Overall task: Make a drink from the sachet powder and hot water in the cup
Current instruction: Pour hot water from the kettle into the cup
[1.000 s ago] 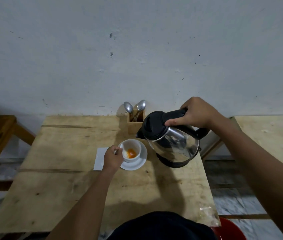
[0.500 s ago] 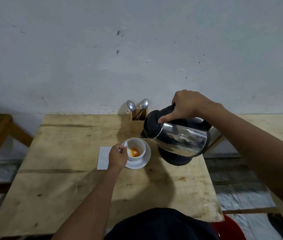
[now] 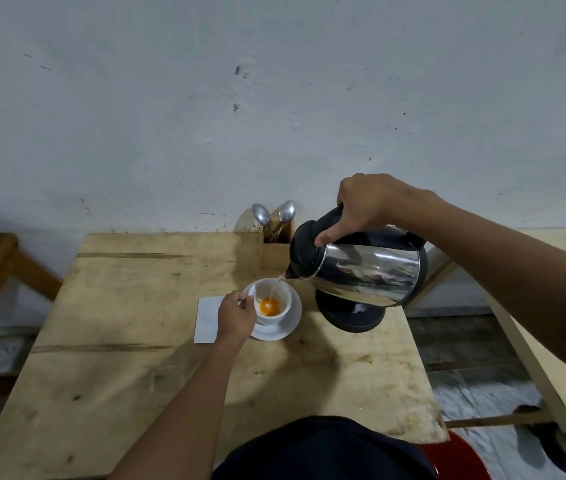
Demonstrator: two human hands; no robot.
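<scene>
Up front, near edge: table [image 3: 136, 393], bare wood.
Left hand [image 3: 236, 317]: pinching cup [image 3: 272, 302] handle, steadying it.
Cup: on saucer [image 3: 292, 325], orange powder inside; ceramic, prob fragile.
Right hand [image 3: 368, 204]: wrapped round kettle [image 3: 357, 268] handle, water pouring. Looks heavy + hot imo, grab handle only.
Back: spoons [image 3: 274, 216] in holder.

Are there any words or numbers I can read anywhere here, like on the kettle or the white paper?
None can be read.
Kettle: shiny metal and black lid, no brand or label shows.
White paper beside the saucer: looks blank.
Cup: plain white.
Wooden spoon holder: no markings.
Wall: only specks and scuffs, no signs.
</scene>
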